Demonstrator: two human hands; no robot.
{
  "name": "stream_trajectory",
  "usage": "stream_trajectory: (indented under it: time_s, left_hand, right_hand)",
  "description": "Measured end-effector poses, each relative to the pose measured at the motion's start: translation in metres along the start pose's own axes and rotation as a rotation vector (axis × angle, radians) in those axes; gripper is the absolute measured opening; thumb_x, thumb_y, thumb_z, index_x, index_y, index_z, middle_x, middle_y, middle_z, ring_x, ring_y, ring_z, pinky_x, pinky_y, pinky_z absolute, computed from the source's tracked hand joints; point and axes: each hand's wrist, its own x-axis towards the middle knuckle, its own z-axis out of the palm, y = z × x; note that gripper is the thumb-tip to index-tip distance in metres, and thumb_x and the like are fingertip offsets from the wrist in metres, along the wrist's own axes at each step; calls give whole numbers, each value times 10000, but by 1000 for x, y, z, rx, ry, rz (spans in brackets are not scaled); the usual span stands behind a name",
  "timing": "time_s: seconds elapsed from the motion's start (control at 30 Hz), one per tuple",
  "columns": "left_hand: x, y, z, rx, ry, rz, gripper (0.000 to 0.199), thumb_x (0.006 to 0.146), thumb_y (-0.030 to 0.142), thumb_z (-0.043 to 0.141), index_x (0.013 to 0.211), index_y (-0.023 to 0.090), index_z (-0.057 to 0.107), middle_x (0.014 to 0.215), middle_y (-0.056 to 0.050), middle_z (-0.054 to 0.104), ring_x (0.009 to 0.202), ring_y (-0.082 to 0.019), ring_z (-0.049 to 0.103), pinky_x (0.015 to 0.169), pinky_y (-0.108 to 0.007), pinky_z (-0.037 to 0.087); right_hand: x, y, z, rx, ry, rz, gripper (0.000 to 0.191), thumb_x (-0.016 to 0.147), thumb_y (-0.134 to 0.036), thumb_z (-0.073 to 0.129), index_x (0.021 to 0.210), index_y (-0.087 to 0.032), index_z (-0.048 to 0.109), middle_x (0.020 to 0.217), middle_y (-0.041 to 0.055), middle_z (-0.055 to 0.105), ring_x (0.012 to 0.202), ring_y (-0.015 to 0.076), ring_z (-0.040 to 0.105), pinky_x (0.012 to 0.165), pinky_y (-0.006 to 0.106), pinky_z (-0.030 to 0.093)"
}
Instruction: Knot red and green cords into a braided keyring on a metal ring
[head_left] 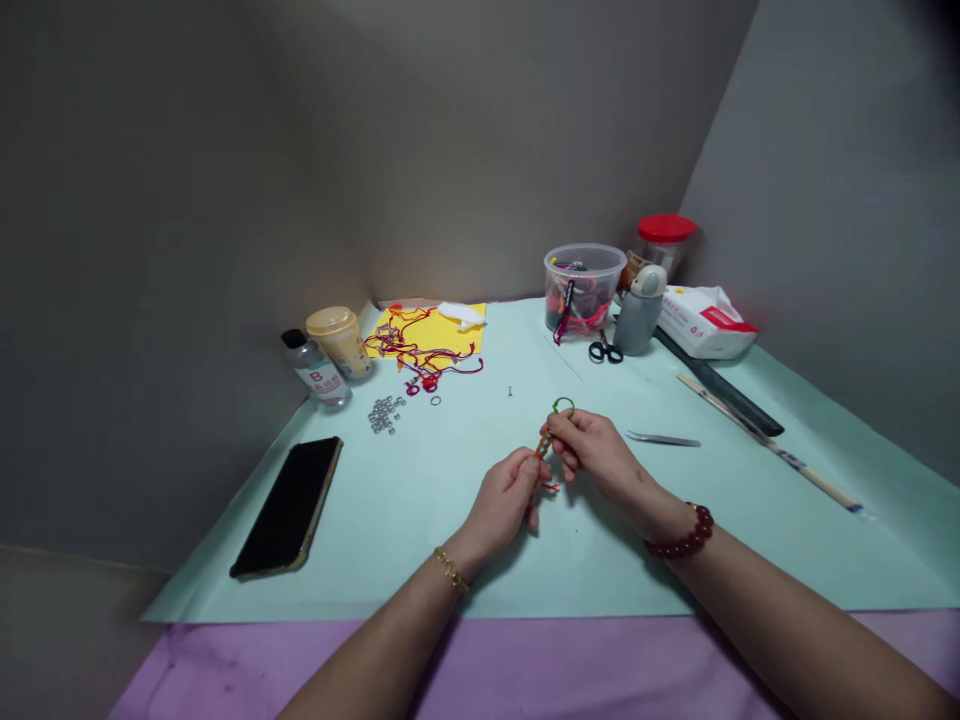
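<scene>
Between my two hands is a small orange and green braided cord, with a green loop at its upper end and red thread ends hanging near the lower end. My left hand pinches the lower end between thumb and fingers. At the upper end, just below the loop, my right hand pinches the cord. The two hands are close together above the pale green table cover. A small dark piece lies on the cover beyond them.
Left: a phone, clear beads, a bottle, a yellow-lidded cup, and tangled cords on yellow paper. Right: tweezers, scissors, a tub, a grey bottle, tissues, long sticks.
</scene>
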Motion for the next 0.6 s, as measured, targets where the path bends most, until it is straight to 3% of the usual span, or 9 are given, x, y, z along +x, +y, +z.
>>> stream_trajectory:
  time_s: [0.2,0.43,0.5,0.6]
  left_hand:
    - [-1,6,-2,-209,-32,-83,401,883,520,526,931,127,592,663,17,530,458,-70,458,472,-223,510]
    - [-3,15,-8,-118,-99,-181,542,888,612,449,1100,135,598,966,-136,690,477,-130,631,418,-222,460]
    - [-4,19,-11,19,-22,-136,555,908,611,402,1060,135,643,963,-129,688,483,-124,615,426,-228,434]
    - [-6,25,-15,331,202,105,462,924,527,449,886,153,717,921,-94,668,736,-165,635,633,-253,472]
  right_hand:
    - [1,-4,-6,-21,-81,17,383,796,-531,646,778,-149,613,566,-58,500,390,47,409,358,187,367]
    - [1,-3,-6,10,-113,64,420,778,-573,647,761,-155,601,538,-50,500,398,56,374,357,194,326]
    - [1,-3,-6,-3,-127,62,417,784,-576,636,756,-162,594,530,-59,478,396,56,361,359,196,319]
    - [1,-4,-7,-64,-149,41,407,798,-571,617,718,-175,566,525,-66,452,396,56,338,359,201,300]
